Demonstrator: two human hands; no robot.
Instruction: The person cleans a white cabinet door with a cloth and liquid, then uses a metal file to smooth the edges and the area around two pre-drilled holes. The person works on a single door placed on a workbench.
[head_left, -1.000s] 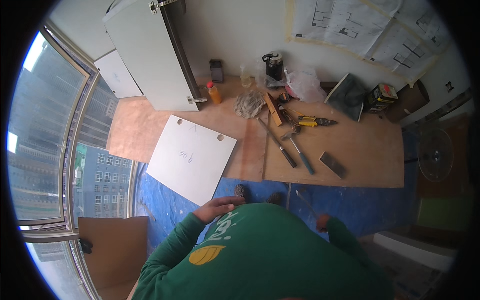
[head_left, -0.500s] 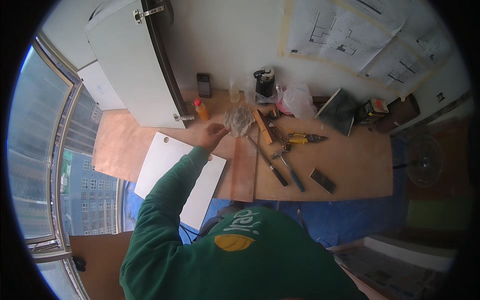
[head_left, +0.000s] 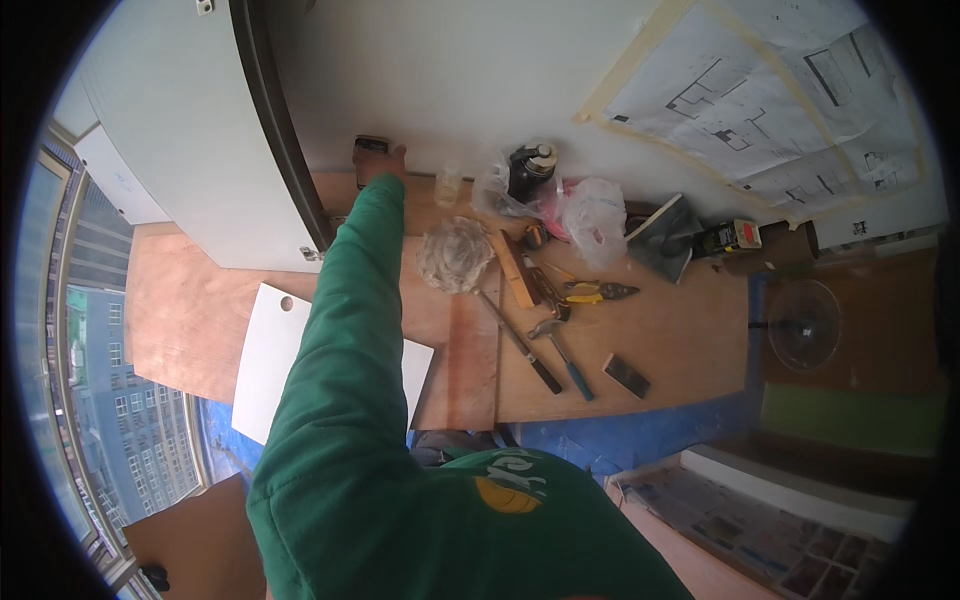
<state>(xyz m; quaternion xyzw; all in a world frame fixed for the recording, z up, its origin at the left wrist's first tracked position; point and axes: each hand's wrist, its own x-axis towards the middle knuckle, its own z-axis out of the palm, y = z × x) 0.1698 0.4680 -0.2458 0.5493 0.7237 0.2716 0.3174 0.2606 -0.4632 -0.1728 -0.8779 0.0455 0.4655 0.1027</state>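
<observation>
My left arm, in a green sleeve, stretches across the workbench to the wall. At its end my left hand [head_left: 380, 162] is closed around a black, phone-shaped device [head_left: 372, 143] that stands upright against the wall. The hand covers most of the device. To the right of the hand is a clear glass [head_left: 447, 187], and nearer lies a crumpled wad of clear plastic [head_left: 455, 254]. My right hand does not show.
A tall white cabinet panel [head_left: 185, 130] stands left of my arm. A white board [head_left: 262, 370] lies under the arm. On the bench lie a hammer [head_left: 562, 358], a wooden plane [head_left: 514, 270], yellow-handled pliers [head_left: 600, 291], a dark block [head_left: 626, 375] and plastic bags [head_left: 595, 222] beside a flask [head_left: 531, 172].
My left hand has moved from beside the plastic wad, away to the far left, onto the black device. My sleeve now hides the orange bottle. The view has shifted.
</observation>
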